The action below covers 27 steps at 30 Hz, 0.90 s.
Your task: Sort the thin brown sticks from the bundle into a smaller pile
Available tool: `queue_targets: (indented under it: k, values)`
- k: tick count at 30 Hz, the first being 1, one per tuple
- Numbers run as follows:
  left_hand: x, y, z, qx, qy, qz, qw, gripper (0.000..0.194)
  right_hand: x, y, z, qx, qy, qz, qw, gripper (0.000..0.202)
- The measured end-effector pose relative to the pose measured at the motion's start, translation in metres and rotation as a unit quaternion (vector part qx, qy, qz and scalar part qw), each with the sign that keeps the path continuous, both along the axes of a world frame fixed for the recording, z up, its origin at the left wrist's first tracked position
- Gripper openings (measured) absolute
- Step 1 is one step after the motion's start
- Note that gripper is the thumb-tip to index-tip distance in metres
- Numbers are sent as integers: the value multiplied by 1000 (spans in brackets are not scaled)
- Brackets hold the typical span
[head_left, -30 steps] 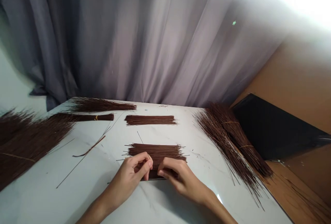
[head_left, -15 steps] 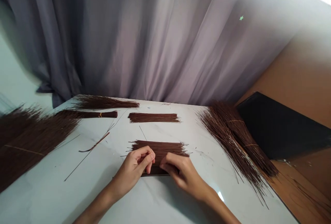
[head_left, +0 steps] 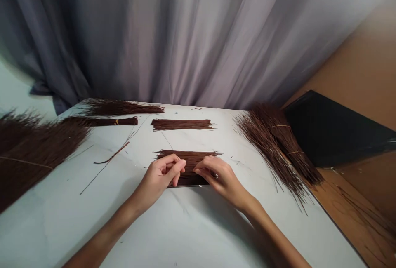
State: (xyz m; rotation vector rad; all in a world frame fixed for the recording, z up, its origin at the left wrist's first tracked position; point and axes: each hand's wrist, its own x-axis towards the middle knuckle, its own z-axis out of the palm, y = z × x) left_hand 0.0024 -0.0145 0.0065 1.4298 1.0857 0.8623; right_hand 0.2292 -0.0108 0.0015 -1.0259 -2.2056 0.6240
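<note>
A wide layer of thin dark brown sticks [head_left: 192, 161] lies crosswise on the white marbled table [head_left: 148, 235], in front of me. Over its left part is my left hand [head_left: 168, 171], thumb and fingers pinched on a thin stick that slants up to the left. My right hand [head_left: 215, 173] hovers over the right part with thumb and forefinger pressed together; whatever it pinches is too small to make out. Both hands hide parts of the layer. Beyond it lies a smaller, neat bundle of sticks [head_left: 182, 124].
Large brush-like bundles lie at the left [head_left: 37, 148] and right [head_left: 272, 144]. Behind left are a tied bundle [head_left: 126, 121] and a loose one [head_left: 123, 107]. A twisted strip [head_left: 114, 154] rests on a long stick. A dark panel [head_left: 337, 132] stands right; a grey curtain [head_left: 185, 37] hangs behind.
The view has tilted down, so the table things appear higher. My right hand has shifted slightly right, away from my left hand, which keeps its pinch.
</note>
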Motion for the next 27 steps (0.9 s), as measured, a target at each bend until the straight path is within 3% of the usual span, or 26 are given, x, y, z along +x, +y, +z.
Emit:
queue_targets:
  k: [4,8,11,23,27]
  values:
    - [-1,4,-5,30,7,23,999,30,2,0,1,36,-30,1,999,24]
    - [-8,10,-7,11,17,56,998,35,5,0,4,70,-37,-16,997,23]
    - [-12,13,-9,-15,31,38,999,36,10,2,6,86,-56,-30,994,22]
    - [-9,7,-13,-3,60,-35,998,32,23,5,14,93,-127,-83,984,20]
    - [-8,8,-19,-20,58,-31,998,34,9,-2,9,186,-111,-128,968,21]
